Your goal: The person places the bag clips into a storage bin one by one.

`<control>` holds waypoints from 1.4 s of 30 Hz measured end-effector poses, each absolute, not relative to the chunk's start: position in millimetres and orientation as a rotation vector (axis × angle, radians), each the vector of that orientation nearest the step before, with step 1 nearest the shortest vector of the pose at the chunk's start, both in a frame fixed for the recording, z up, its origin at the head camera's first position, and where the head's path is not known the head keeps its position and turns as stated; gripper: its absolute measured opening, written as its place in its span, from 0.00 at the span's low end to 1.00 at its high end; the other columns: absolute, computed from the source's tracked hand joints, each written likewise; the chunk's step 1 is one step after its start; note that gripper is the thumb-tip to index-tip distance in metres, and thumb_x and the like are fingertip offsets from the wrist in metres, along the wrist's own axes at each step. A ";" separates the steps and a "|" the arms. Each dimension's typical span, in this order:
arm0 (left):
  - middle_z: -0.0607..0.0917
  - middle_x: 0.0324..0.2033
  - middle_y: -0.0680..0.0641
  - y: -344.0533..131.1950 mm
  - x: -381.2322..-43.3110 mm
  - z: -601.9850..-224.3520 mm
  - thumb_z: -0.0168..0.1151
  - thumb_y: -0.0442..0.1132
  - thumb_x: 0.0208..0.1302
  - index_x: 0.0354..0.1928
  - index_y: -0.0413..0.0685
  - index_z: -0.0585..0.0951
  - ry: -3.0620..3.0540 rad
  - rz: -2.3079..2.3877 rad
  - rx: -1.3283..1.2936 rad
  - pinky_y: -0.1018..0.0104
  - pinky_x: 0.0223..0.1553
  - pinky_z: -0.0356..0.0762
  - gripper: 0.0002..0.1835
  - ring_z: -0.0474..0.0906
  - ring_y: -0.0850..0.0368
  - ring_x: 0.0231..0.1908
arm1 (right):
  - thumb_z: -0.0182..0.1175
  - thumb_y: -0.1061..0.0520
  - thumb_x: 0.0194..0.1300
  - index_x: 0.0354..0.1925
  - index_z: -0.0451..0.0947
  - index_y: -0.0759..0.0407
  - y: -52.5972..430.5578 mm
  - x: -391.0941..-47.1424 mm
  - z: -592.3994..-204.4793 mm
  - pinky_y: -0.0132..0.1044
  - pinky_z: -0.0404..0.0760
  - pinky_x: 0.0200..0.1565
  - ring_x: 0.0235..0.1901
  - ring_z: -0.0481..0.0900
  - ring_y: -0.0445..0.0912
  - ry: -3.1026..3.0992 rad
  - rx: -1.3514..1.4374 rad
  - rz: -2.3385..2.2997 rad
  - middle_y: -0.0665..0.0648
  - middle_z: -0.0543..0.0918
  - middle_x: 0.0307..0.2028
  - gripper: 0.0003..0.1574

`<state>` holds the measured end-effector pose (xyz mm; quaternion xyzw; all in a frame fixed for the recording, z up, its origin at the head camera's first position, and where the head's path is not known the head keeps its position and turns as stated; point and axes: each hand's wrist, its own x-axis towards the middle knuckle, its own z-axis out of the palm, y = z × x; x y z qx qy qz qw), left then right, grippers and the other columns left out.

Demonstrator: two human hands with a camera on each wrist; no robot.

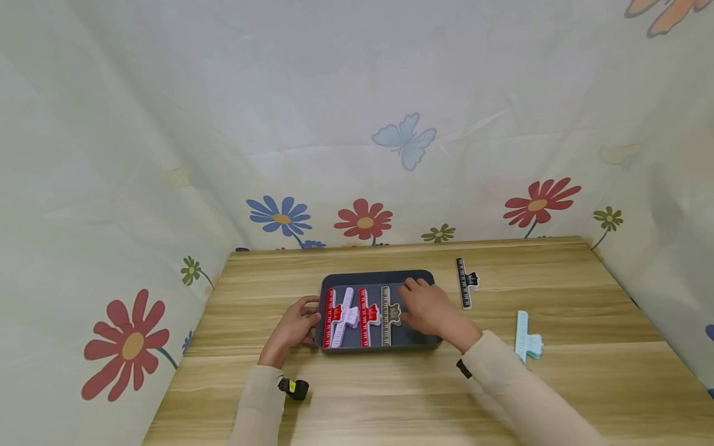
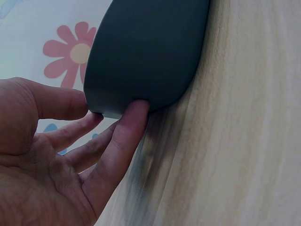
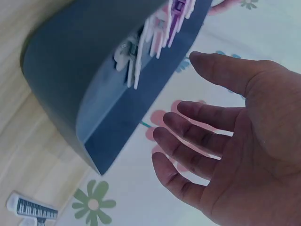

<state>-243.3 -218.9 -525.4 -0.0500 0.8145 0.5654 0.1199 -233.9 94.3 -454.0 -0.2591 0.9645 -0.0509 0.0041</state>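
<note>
My left hand (image 1: 295, 323) is at the left end of a dark grey tray (image 1: 379, 350). In the left wrist view its thumb and fingertips touch the tray's outer wall (image 2: 146, 52). Over the tray's right part is my right hand (image 1: 429, 306), its fingers loosely bent, with nothing held in the right wrist view. Inside the tray stand keyboard-patterned clips in a row: a red clip (image 1: 329, 319), a lilac clip (image 1: 343, 319) leaning across beside it, another red clip (image 1: 365, 319), and a black-and-beige clip (image 1: 386, 317) nearest the right hand.
To the tray's right, a black keyboard clip (image 1: 463, 285) lies on the wooden table (image 1: 390, 396). Nearer the right forearm is a light blue clip (image 1: 521, 337). A flower-printed cloth (image 1: 334, 155) rises behind the table's far edge and along both sides.
</note>
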 end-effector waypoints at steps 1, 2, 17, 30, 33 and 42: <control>0.77 0.59 0.31 -219.0 -243.3 -525.5 0.54 0.32 0.69 0.67 0.47 0.69 2.378 1.651 -0.148 0.52 0.25 0.85 0.24 0.84 0.50 0.32 | 0.66 0.46 0.63 0.60 0.74 0.61 96.2 -233.2 -452.1 0.53 0.81 0.50 0.52 0.76 0.55 3.031 -0.815 -0.165 0.61 0.78 0.54 0.33; 0.77 0.59 0.31 -219.1 -243.4 -525.7 0.54 0.32 0.69 0.67 0.47 0.68 2.377 1.649 -0.150 0.52 0.25 0.85 0.25 0.84 0.50 0.32 | 0.66 0.46 0.63 0.60 0.74 0.61 98.2 -232.7 -450.4 0.53 0.81 0.49 0.52 0.76 0.55 3.037 -0.817 -0.163 0.61 0.78 0.54 0.33; 0.76 0.60 0.31 -218.8 -244.0 -526.8 0.54 0.34 0.70 0.68 0.47 0.68 2.380 1.631 -0.157 0.50 0.26 0.84 0.25 0.85 0.49 0.32 | 0.65 0.43 0.63 0.60 0.75 0.61 139.1 -221.3 -437.3 0.51 0.82 0.47 0.53 0.78 0.56 3.196 -0.794 -0.176 0.61 0.79 0.54 0.34; 0.77 0.60 0.31 -219.3 -243.9 -526.1 0.54 0.32 0.70 0.67 0.48 0.69 2.394 1.624 -0.163 0.55 0.24 0.84 0.24 0.84 0.51 0.34 | 0.68 0.48 0.61 0.58 0.74 0.65 186.7 -205.4 -431.1 0.55 0.81 0.45 0.52 0.78 0.59 3.236 -0.686 -0.190 0.64 0.79 0.52 0.33; 0.77 0.59 0.32 -219.3 -245.1 -526.5 0.54 0.32 0.70 0.67 0.48 0.69 2.397 1.625 -0.168 0.55 0.24 0.84 0.24 0.83 0.51 0.34 | 0.68 0.48 0.61 0.58 0.75 0.66 195.6 -202.9 -432.1 0.55 0.81 0.45 0.51 0.78 0.59 3.245 -0.681 -0.194 0.64 0.79 0.53 0.33; 0.77 0.60 0.32 -218.7 -244.3 -526.6 0.54 0.33 0.70 0.67 0.49 0.69 2.402 1.616 -0.176 0.55 0.24 0.84 0.24 0.83 0.52 0.33 | 0.68 0.52 0.60 0.57 0.75 0.69 221.7 -191.8 -441.6 0.56 0.81 0.47 0.49 0.78 0.61 3.241 -0.638 -0.240 0.65 0.79 0.51 0.32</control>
